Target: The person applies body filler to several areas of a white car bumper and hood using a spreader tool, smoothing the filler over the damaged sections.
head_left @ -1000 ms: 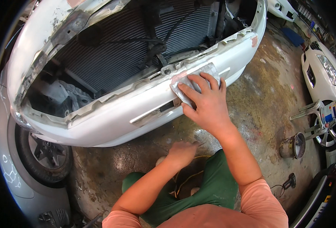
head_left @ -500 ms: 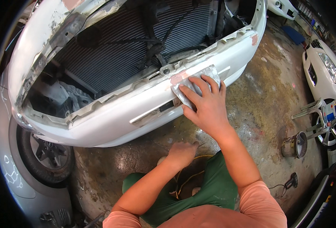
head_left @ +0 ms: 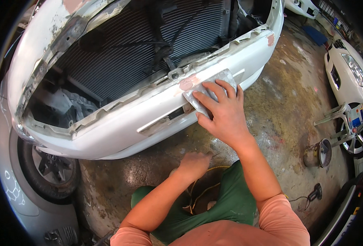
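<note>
My right hand (head_left: 224, 119) lies with spread, bent fingers over a grey sheet that looks like sandpaper (head_left: 223, 76), pressing it against the front of a white car bumper (head_left: 95, 137). A pinkish filler patch (head_left: 186, 83) shows just left of the sheet, and part of the patch is covered. Below the sheet's left corner is a slot in the bumper with a dark opening (head_left: 176, 114). My left hand (head_left: 193, 166) hovers or rests near my left knee, away from the bumper. Its fingers are curled in, and whatever they may hold is hidden.
Behind the bumper's open front sits a radiator (head_left: 120, 61). A grey car (head_left: 17, 213) with a dark wheel stands at left. At right are a bucket (head_left: 317, 153), a stool (head_left: 333, 117), a corded power tool (head_left: 314, 192) and another white bumper (head_left: 345, 76). A yellow cord (head_left: 202, 192) runs between my legs.
The sheet under my right hand has slid slightly right along the bumper, baring more of the pinkish patch. My left hand stays about where it was.
</note>
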A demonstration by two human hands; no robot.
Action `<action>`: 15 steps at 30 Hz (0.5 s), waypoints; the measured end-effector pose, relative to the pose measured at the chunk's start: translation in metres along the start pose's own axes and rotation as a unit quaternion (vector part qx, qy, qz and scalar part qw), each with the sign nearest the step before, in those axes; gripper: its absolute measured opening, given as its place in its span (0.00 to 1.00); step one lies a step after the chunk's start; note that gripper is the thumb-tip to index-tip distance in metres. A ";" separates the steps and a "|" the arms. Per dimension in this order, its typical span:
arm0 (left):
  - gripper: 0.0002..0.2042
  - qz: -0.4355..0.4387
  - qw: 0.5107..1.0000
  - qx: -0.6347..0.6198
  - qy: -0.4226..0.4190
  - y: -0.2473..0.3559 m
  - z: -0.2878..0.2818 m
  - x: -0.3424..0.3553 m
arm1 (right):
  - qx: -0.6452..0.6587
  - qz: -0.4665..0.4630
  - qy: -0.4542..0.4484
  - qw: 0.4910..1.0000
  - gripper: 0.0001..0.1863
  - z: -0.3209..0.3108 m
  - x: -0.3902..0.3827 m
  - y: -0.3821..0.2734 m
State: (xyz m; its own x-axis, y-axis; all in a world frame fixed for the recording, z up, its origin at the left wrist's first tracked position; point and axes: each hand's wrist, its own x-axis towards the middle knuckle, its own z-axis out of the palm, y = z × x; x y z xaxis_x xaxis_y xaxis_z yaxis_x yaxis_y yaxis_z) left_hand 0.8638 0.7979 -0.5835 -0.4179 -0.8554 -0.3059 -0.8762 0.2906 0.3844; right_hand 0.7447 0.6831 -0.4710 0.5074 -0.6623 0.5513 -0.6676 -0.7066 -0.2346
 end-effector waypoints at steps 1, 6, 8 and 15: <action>0.12 -0.005 1.000 -0.002 -0.004 0.000 -0.001 -0.001 | -0.002 0.002 0.006 1.000 0.25 0.000 0.002 0.000; 0.12 0.010 1.000 -0.001 0.018 0.001 -0.002 0.001 | -0.015 0.007 0.027 0.999 0.24 -0.003 0.014 0.005; 0.12 0.010 1.000 -0.003 0.020 0.001 -0.001 0.002 | -0.019 0.011 0.023 1.000 0.24 -0.002 0.015 0.006; 0.12 0.009 1.000 -0.007 0.006 0.002 -0.004 0.001 | -0.037 0.016 0.022 0.999 0.24 0.004 0.020 0.007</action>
State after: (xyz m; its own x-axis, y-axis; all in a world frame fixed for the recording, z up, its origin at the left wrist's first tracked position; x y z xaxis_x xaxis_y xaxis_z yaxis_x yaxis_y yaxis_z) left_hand 0.8625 0.7963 -0.5798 -0.4307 -0.8550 -0.2889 -0.8654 0.3003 0.4012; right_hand 0.7521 0.6642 -0.4652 0.4618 -0.6710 0.5801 -0.7217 -0.6645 -0.1941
